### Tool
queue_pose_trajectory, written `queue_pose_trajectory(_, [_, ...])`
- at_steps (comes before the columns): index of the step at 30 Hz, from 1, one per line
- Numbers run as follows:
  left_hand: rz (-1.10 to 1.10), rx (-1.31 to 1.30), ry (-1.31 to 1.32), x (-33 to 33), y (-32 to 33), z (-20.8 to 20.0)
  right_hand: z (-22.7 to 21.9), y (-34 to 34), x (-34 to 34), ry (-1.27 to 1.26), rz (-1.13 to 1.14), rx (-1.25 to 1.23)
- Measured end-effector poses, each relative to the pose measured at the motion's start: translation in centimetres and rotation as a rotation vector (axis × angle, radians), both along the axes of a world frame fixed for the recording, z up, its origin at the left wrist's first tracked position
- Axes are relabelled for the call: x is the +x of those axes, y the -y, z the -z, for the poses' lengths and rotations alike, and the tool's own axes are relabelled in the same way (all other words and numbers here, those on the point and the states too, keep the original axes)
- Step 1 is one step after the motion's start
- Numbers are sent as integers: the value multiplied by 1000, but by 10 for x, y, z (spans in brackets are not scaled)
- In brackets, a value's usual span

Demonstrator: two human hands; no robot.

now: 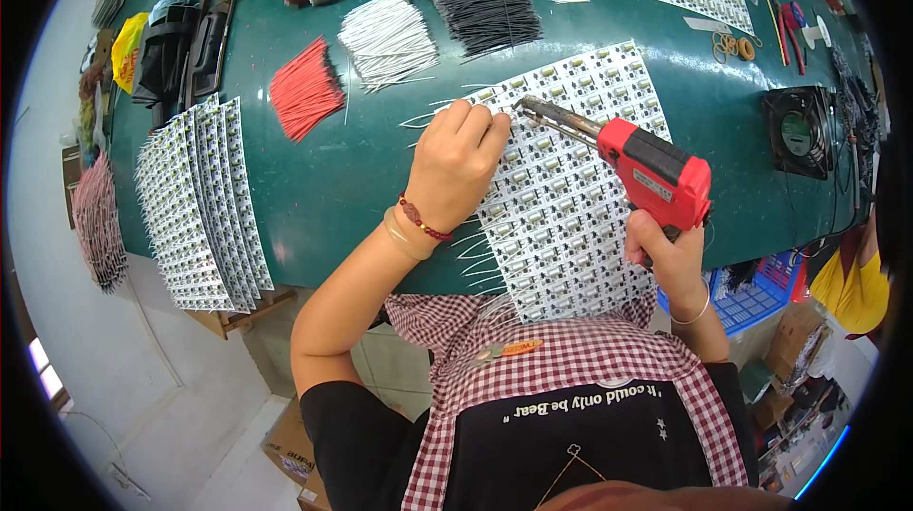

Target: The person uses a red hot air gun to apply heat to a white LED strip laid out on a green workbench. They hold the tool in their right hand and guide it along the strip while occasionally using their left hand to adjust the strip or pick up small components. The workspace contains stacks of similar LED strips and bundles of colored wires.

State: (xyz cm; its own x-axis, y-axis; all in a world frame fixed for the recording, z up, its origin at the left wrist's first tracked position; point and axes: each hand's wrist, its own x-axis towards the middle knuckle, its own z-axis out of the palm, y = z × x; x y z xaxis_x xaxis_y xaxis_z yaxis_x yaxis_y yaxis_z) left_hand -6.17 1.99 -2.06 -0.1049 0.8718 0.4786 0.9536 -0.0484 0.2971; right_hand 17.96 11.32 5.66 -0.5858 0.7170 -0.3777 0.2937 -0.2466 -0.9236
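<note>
My right hand is wrapped around the grip of a red and black soldering gun. Its metal tip points left and meets the upper part of a white sheet of small circuit boards. Beside that tip, the fingers of my left hand are curled and pressed together over the sheet's upper left. They hide whatever they pinch. Thin white wires stick out from the sheet's left edge, some past my left hand. The sheet lies slanted on the green table, its lower end against my checked apron.
Beyond my hands lie piles of red wires, white wires and black wires. Stacked board sheets overhang the table's left edge. A black fan stands at right, with a blue basket below the table edge.
</note>
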Motion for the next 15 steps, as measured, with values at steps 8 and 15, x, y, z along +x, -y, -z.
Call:
queue_pose_trajectory(8, [-4, -20, -14, 1, -1, -2, -1, 0, 0, 75, -45, 20])
queue_pose_trajectory(15, [-8, -15, -22, 2, -2, -1, -6, 2, -1, 20, 41, 95])
